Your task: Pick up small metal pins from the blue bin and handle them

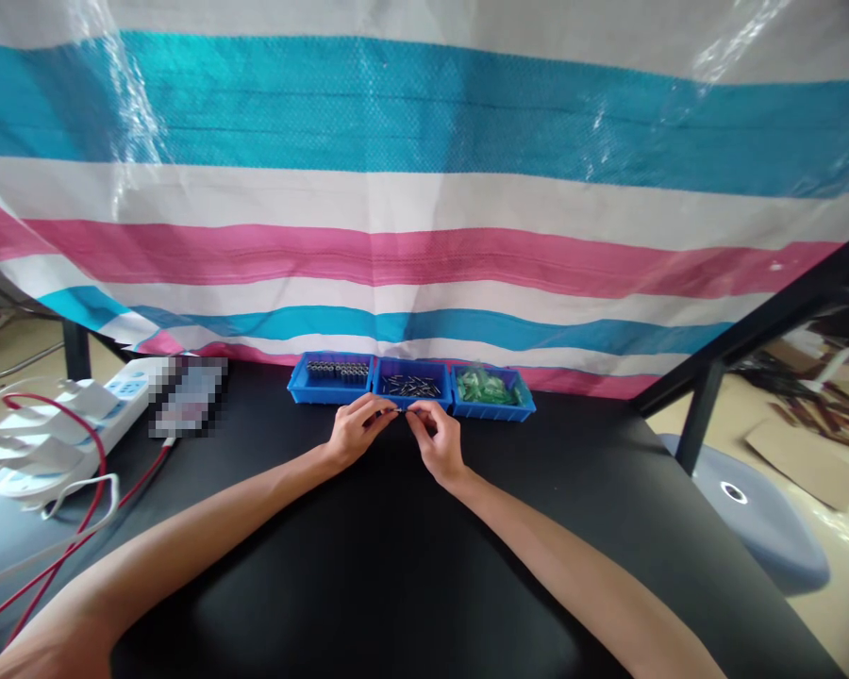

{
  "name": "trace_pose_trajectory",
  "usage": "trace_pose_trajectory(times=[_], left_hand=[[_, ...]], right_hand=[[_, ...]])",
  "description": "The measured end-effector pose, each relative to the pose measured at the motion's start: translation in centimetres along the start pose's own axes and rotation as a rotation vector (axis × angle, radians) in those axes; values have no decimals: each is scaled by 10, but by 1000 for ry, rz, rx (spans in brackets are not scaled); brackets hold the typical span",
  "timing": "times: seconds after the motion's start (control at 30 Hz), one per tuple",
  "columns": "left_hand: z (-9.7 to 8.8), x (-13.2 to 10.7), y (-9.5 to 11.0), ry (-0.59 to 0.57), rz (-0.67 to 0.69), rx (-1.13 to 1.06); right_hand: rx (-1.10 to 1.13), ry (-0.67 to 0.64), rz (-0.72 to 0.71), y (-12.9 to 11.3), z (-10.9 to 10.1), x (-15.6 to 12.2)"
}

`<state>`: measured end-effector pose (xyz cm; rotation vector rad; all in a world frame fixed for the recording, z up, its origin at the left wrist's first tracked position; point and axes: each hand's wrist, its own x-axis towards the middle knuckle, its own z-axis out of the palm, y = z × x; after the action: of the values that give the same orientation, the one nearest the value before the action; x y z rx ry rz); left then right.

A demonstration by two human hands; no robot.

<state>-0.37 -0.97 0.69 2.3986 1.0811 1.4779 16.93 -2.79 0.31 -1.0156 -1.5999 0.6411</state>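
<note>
My left hand and my right hand meet fingertip to fingertip over the black table, just in front of the middle blue tray. Both pinch a tiny metal part between them; I cannot make out what it is. The middle tray holds several small dark metal pins. The left blue tray holds rows of dark cylindrical pieces. The right blue tray holds green parts in clear bags.
A white power strip with plugs and red and white cables lies at the table's left. A striped tarp hangs behind the trays. A black frame bar and a grey stool stand at the right.
</note>
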Motion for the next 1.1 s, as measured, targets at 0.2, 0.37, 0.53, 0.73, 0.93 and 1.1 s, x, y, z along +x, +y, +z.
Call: trace_pose_trajectory(times=[0.2, 0.37, 0.53, 0.73, 0.93, 1.1], left_hand=[[0, -1, -1, -6, 0, -1], [0, -1, -1, 4, 1, -6], [0, -1, 0, 19, 10, -10], [0, -3, -1, 30, -1, 1], [-1, -2, -1, 26, -18, -9], [-1, -1, -1, -1, -18, -30]], right_hand=[[1, 6, 4, 1, 0, -1], [4, -5, 8, 0, 0, -1], [-13, 8, -4, -2, -1, 0], [-29, -22, 22, -4, -2, 2], [-34, -39, 27, -2, -1, 3], [-37, -35, 39, 1, 0, 2]])
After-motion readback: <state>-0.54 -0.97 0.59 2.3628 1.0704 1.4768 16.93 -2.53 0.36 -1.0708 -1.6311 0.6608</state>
